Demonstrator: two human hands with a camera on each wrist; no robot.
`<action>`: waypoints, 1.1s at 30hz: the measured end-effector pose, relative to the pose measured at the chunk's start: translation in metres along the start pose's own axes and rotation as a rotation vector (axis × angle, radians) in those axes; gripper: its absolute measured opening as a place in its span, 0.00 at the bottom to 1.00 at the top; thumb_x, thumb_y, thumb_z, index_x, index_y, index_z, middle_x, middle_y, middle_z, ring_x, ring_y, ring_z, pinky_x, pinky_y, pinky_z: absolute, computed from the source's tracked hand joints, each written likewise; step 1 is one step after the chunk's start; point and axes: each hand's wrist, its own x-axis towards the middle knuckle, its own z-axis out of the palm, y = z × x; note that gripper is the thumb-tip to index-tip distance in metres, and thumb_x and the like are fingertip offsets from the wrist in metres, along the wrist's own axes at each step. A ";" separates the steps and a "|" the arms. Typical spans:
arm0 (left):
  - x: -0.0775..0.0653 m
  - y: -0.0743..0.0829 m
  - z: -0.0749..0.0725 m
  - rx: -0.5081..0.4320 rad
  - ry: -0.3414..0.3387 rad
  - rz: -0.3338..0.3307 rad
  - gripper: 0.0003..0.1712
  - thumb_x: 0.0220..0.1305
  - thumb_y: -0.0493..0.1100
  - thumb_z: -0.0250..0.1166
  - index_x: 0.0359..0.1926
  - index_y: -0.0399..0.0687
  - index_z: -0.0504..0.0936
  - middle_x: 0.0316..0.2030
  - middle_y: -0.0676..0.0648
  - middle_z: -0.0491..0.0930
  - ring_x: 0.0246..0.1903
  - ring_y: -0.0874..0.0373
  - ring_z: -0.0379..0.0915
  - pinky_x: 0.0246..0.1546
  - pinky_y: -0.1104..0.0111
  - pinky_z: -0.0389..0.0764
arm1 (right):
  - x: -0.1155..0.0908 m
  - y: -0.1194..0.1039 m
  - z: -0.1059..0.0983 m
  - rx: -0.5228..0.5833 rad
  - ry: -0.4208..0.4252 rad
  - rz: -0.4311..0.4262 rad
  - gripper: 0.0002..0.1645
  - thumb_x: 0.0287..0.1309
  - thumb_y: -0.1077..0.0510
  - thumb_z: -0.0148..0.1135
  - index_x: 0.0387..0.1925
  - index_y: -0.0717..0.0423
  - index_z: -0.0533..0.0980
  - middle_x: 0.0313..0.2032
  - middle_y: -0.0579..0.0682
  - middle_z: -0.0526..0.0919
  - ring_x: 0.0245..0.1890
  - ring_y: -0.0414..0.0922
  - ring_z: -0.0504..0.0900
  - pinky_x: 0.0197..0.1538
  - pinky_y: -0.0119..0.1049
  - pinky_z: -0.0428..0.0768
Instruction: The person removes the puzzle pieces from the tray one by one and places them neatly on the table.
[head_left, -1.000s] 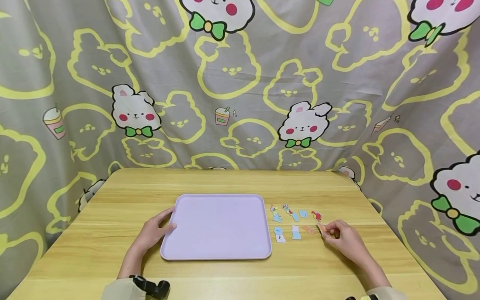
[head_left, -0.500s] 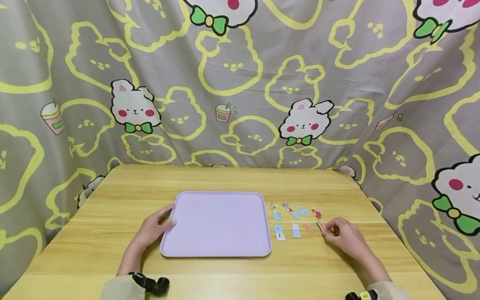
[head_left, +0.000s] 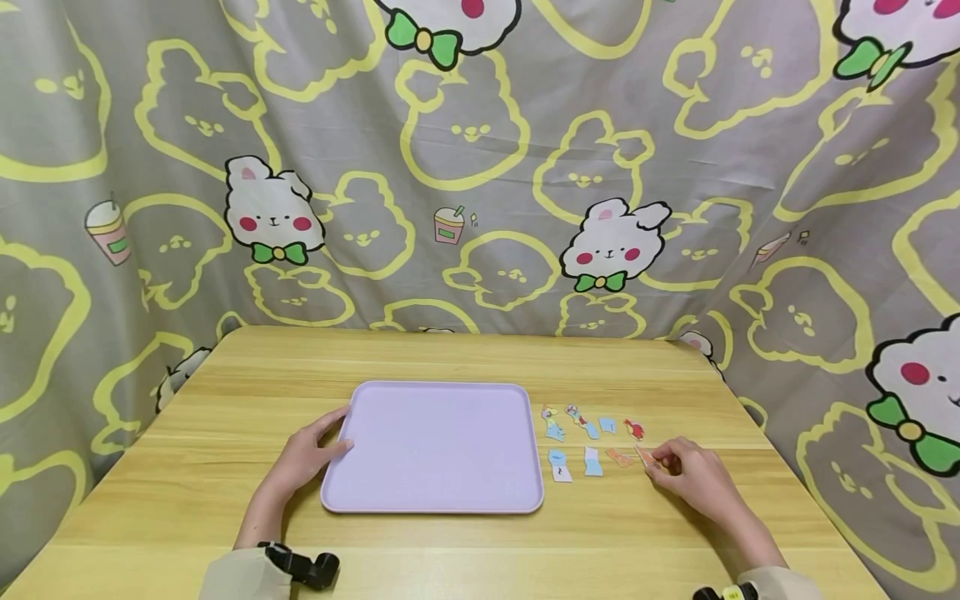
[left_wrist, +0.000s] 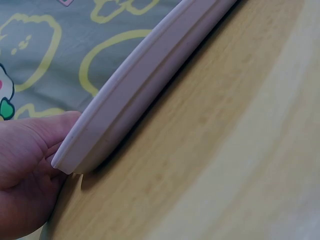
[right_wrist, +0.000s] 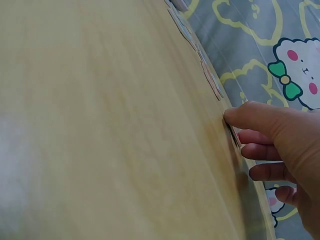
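My left hand [head_left: 302, 458] grips the left edge of a lilac tray [head_left: 435, 450] lying on the table. In the left wrist view its thumb rests over the tray's rim [left_wrist: 107, 107], with the other fingers partly hidden behind it. To the right of the tray, my right hand [head_left: 693, 473] pinches a small orange paper cutout [head_left: 646, 457] between thumb and fingers, low over the wood. That cutout is mostly hidden by the fingers in the right wrist view. Beside it lie another orange cutout [head_left: 619, 457] and a red one [head_left: 633, 429].
More paper cutouts lie in two rough rows right of the tray, among them a blue-and-white piece [head_left: 593, 462], a small blue piece [head_left: 607, 426] and a colourful figure [head_left: 552, 423]. A patterned curtain [head_left: 480, 183] surrounds the wooden table [head_left: 450, 554].
The head view has tilted slightly, shifting the table a little upward in frame. Both hands stay at the tray edge and the orange cutout with almost no movement.
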 end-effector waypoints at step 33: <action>-0.018 0.057 0.014 0.307 0.006 0.101 0.35 0.66 0.41 0.62 0.66 0.21 0.62 0.63 0.23 0.67 0.65 0.28 0.63 0.65 0.41 0.68 | 0.049 -0.089 0.024 0.079 -0.011 -0.143 0.17 0.59 0.51 0.67 0.44 0.58 0.81 0.41 0.51 0.85 0.39 0.47 0.81 0.41 0.40 0.79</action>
